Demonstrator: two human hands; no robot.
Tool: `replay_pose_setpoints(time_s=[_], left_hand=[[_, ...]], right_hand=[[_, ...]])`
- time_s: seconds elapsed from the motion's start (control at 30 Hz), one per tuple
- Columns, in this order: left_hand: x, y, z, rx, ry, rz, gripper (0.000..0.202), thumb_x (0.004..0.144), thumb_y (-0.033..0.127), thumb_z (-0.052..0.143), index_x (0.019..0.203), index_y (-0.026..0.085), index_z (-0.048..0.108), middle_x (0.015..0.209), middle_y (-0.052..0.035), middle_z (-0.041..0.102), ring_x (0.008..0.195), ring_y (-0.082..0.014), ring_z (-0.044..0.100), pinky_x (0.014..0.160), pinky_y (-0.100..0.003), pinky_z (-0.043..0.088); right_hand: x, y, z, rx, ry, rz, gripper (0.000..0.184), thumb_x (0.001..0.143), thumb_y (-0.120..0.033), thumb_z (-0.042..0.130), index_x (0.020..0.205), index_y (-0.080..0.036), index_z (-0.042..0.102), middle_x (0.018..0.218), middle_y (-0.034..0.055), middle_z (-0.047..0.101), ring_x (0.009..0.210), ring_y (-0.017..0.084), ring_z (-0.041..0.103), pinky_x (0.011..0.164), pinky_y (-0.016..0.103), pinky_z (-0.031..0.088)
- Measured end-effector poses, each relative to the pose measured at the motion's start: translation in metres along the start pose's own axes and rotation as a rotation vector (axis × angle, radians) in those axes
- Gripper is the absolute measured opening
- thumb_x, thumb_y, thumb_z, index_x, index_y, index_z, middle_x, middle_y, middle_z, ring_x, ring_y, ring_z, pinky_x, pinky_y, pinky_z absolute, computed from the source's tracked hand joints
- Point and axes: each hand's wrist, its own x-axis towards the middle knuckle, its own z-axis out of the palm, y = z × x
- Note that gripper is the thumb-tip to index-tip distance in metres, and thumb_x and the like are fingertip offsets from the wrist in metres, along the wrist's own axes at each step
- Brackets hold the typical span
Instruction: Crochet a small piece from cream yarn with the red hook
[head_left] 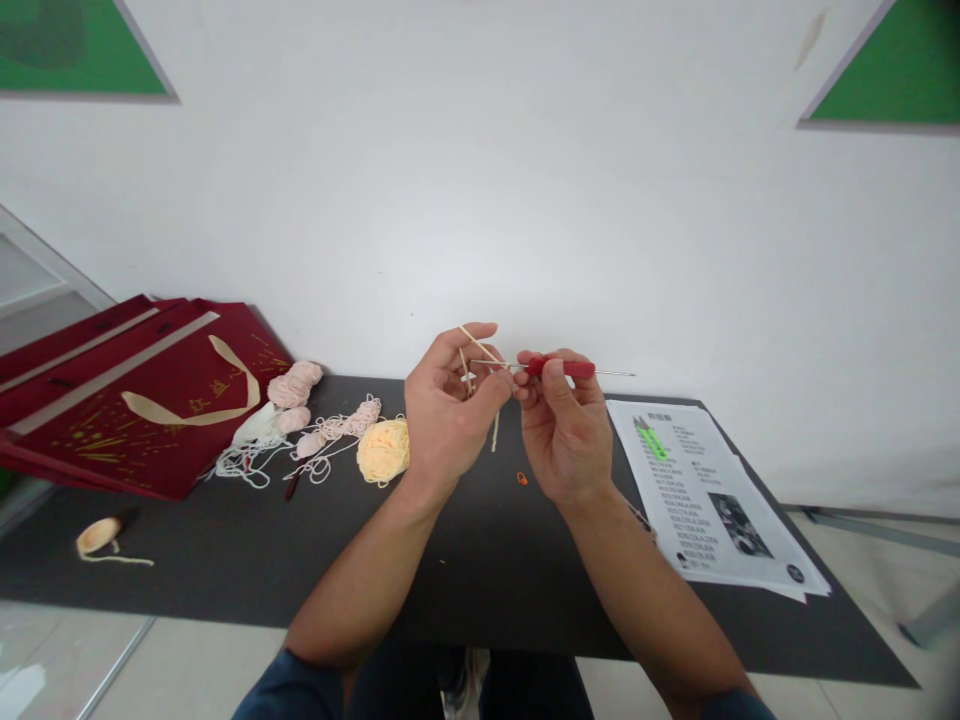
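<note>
A white wall (480,200) is filling the background, and two green panels (75,45) are hanging at its upper corners. Before it, a dark table (510,580) is stretching across the view. At the left end, dark red bags (150,450) are leaning one upon another, while at the right some printed sheets (686,500) are lying in a thin pile near the right forearm. Above the middle of the table, the left hand (446,420) and the right hand (566,430) are meeting closely. The left one is partly curling, its index finger is pointing away, and its thumb is pressing the yarn against the fingers. The right one is closing firmly around the handle of the hook. Between the bags and the left wrist, pink yarn (295,385), white yarn (256,428) and a yellow ball (384,450) are resting on the table; a small cream piece (97,535) with a loose tail is lying nearer the left edge. The red-handled hook (581,369) is pointing toward the left fingers, where a pale yellow strand (480,343) is running beside its shaft. A tiny orange clip (522,479) is lying below the hands.
</note>
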Motion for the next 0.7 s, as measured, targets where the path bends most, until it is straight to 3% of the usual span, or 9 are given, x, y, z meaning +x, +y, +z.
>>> replay_pose_setpoints(time_s=[0.17, 0.4, 0.57, 0.7], left_hand=[[0.004, -0.005, -0.007, -0.083, -0.080, -0.036, 0.039, 0.078, 0.011, 0.080, 0.114, 0.022, 0.072, 0.085, 0.0016, 0.073, 0.069, -0.0079, 0.065, 0.064, -0.020, 0.052], [0.011, 0.005, -0.014, -0.253, -0.191, -0.315, 0.039, 0.069, 0.015, 0.086, 0.106, 0.019, 0.073, 0.082, -0.0010, 0.072, 0.059, -0.0067, 0.058, 0.043, -0.017, 0.028], [0.015, 0.008, -0.019, -0.344, -0.288, -0.456, 0.040, 0.067, 0.015, 0.087, 0.105, 0.018, 0.074, 0.082, -0.0039, 0.073, 0.058, -0.0074, 0.056, 0.042, -0.016, 0.021], [0.015, 0.006, -0.021, -0.355, -0.312, -0.454, 0.041, 0.069, 0.015, 0.086, 0.107, 0.019, 0.074, 0.083, -0.0040, 0.073, 0.061, -0.0088, 0.058, 0.043, -0.016, 0.022]], right_hand=[[0.000, -0.003, 0.002, 0.016, 0.005, -0.008, 0.008, 0.090, -0.029, 0.080, 0.091, -0.025, 0.073, 0.094, -0.0028, 0.082, 0.076, 0.007, 0.073, 0.070, 0.018, 0.062], [-0.002, -0.007, 0.003, 0.023, -0.021, 0.010, 0.009, 0.088, -0.031, 0.082, 0.091, -0.026, 0.075, 0.093, -0.0039, 0.082, 0.075, 0.006, 0.074, 0.069, 0.014, 0.063], [-0.004, -0.010, 0.005, 0.030, -0.044, 0.014, 0.009, 0.087, -0.031, 0.083, 0.091, -0.026, 0.076, 0.094, -0.0043, 0.083, 0.073, 0.005, 0.074, 0.066, 0.012, 0.062], [-0.004, -0.009, 0.005, 0.020, -0.053, 0.009, 0.008, 0.088, -0.031, 0.082, 0.091, -0.027, 0.076, 0.094, -0.0043, 0.083, 0.073, 0.005, 0.074, 0.065, 0.013, 0.063]])
